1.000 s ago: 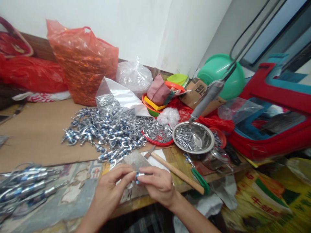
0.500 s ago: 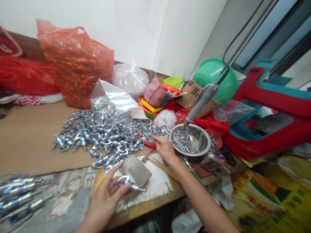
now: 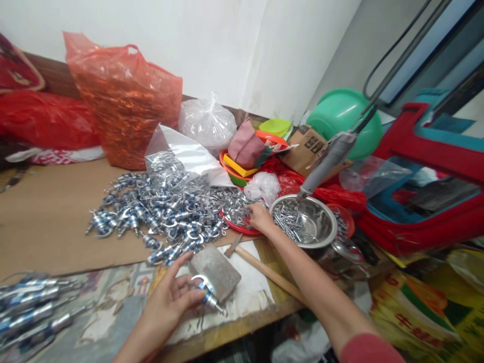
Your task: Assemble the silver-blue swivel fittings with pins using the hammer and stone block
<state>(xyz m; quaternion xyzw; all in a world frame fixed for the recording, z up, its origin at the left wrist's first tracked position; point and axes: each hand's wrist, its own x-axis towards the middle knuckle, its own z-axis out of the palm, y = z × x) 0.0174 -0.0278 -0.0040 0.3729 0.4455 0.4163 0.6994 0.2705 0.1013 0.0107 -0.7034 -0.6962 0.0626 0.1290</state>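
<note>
My left hand [image 3: 170, 297] holds a small silver hook bolt [image 3: 208, 294] with a blue band between thumb and fingers. Its curved hook points up and its thin end points down to the right. Just beyond it lies a grey metal block [image 3: 215, 272] on white paper. My right hand [image 3: 260, 218] is at a red tray [image 3: 247, 231] of small metal parts [image 3: 232, 201]. Its fingers are bent together at the pile, and whatever lies between the fingertips is hidden. A hammer [image 3: 264, 269] with a wooden handle rests under my right forearm.
Many similar hook bolts [image 3: 151, 212] are heaped on cardboard [image 3: 49, 201]. More lie at front left. A steel bowl [image 3: 321, 242] of metal pins stands right of my right hand, below a hanging grey tool [image 3: 328, 161]. A red-and-blue chair [image 3: 423, 156] stands at right.
My right hand has moved to the parts in the red tray, and its fingers have bent down. The hook bolt in my left hand has tilted further downward. The view has shifted slightly.
</note>
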